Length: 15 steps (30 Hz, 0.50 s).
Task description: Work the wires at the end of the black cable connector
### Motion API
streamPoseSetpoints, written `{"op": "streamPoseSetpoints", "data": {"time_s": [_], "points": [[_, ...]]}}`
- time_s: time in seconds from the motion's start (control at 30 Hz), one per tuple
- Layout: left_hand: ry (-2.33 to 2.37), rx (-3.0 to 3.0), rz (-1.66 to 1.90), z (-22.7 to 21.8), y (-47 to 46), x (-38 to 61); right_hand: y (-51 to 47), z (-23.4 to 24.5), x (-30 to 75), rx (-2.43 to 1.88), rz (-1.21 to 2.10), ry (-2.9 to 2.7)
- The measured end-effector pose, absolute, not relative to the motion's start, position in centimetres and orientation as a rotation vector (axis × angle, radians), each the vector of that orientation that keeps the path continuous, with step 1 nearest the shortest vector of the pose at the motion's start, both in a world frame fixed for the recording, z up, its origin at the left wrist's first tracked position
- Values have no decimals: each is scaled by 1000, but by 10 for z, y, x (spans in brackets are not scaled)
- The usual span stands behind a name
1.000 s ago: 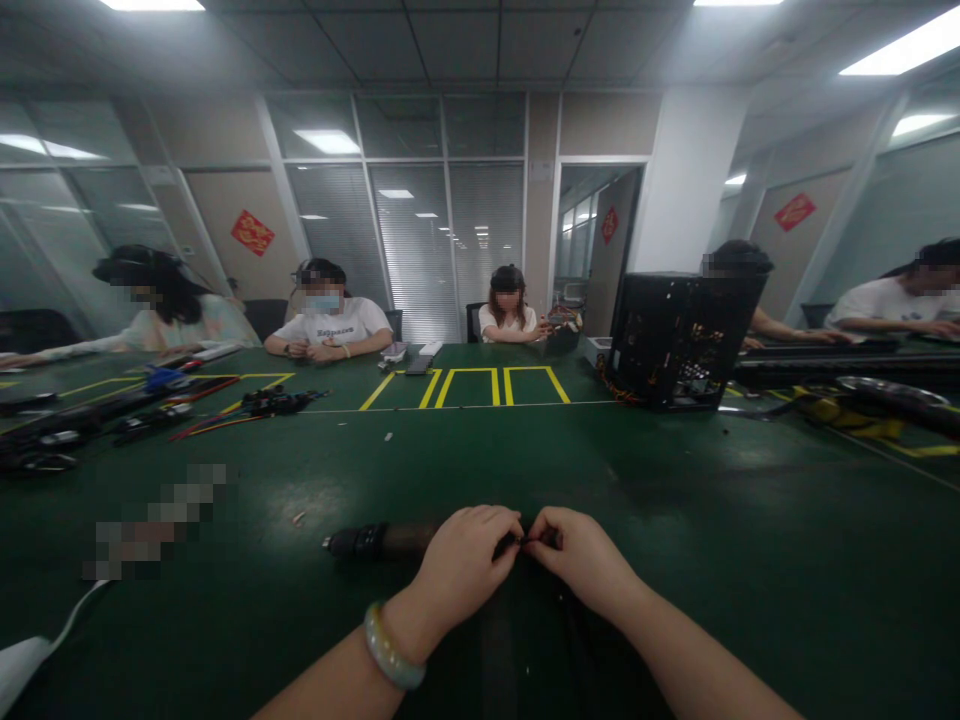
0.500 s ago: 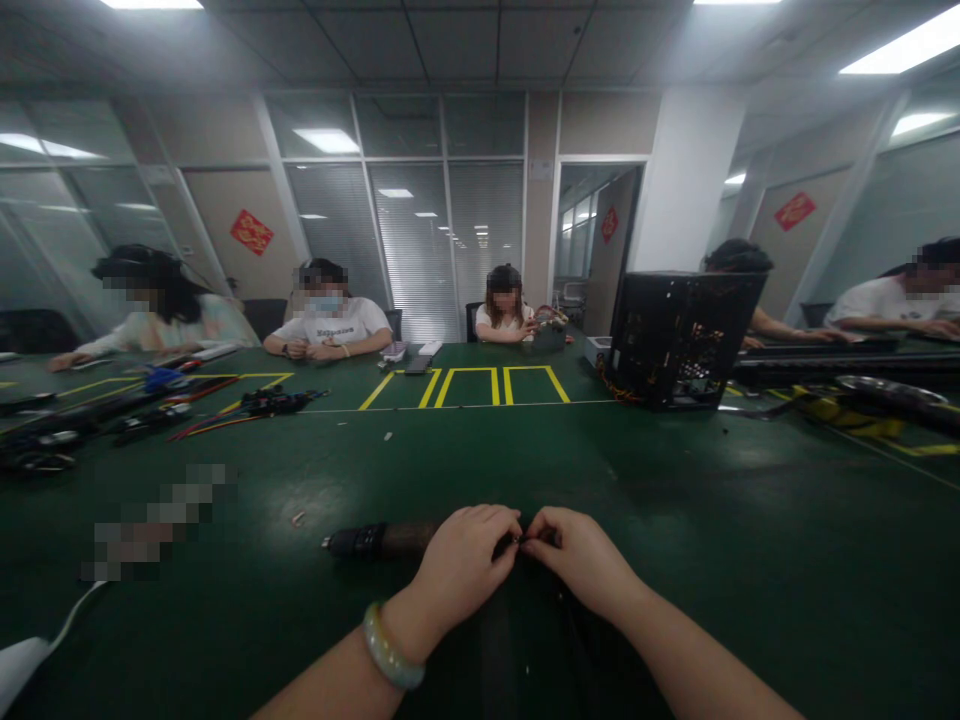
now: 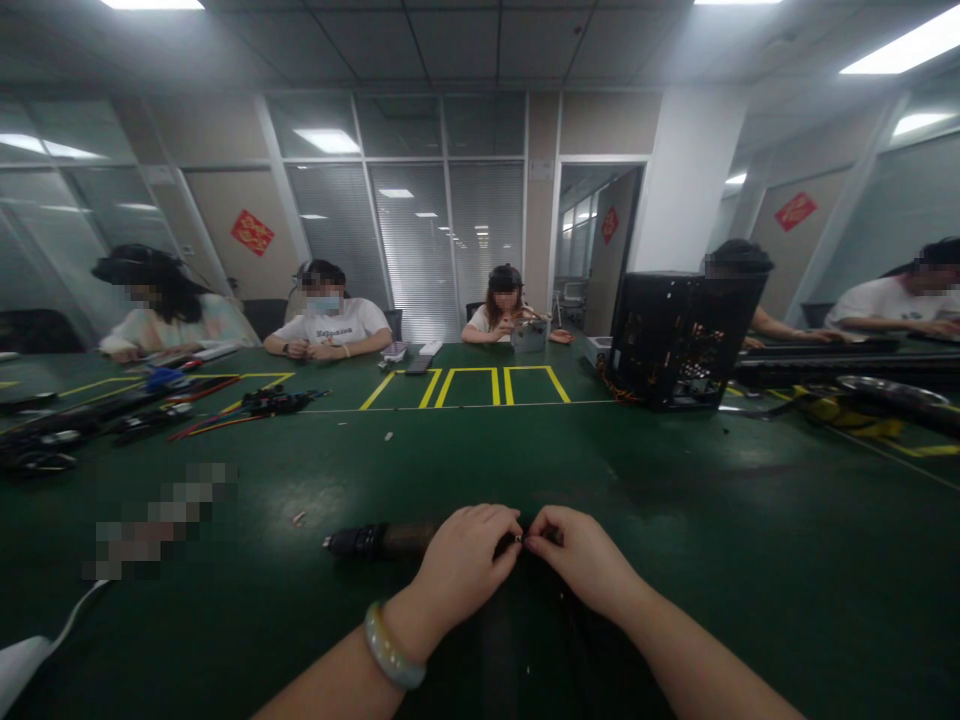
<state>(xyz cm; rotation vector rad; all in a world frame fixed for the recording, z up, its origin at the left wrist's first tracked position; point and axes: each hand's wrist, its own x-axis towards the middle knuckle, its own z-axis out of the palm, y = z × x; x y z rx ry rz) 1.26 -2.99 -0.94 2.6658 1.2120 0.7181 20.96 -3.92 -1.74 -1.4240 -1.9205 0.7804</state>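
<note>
A dark power drill [image 3: 409, 541] lies on its side on the green table, its black chuck and small silver tip pointing left. My left hand [image 3: 469, 560], with a pale green bangle [image 3: 391, 648] on the wrist, is closed over the drill's rear part and covers it. Close beside it, my right hand [image 3: 577, 560] has its thumb and forefinger pinched together. Between the fingertips of both hands shows a tiny shiny metal bit [image 3: 518, 539], too small to name. Whatever the right fingertips hold is hidden. Dark shapes below the hands are hard to make out.
A black computer case [image 3: 679, 340] stands at the back right. Cables and black parts [image 3: 277, 400] lie at the left. A blurred-out strip [image 3: 157, 525] with a white cord is at front left. Several people sit around the table, one [image 3: 501, 310] opposite handling a grey box [image 3: 529, 336].
My hands stay almost in place, with the right fingertips shifted very slightly right. Across the table, the person has turned the grey box, and the person at far left has drawn an arm in.
</note>
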Motion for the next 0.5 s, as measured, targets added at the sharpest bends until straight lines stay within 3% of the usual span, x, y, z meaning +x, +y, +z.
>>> {"op": "streamPoseSetpoints", "data": {"time_s": [0.5], "points": [[1194, 2661, 737, -9, -30, 12, -39, -17, 209, -1427, 777, -1929]]}}
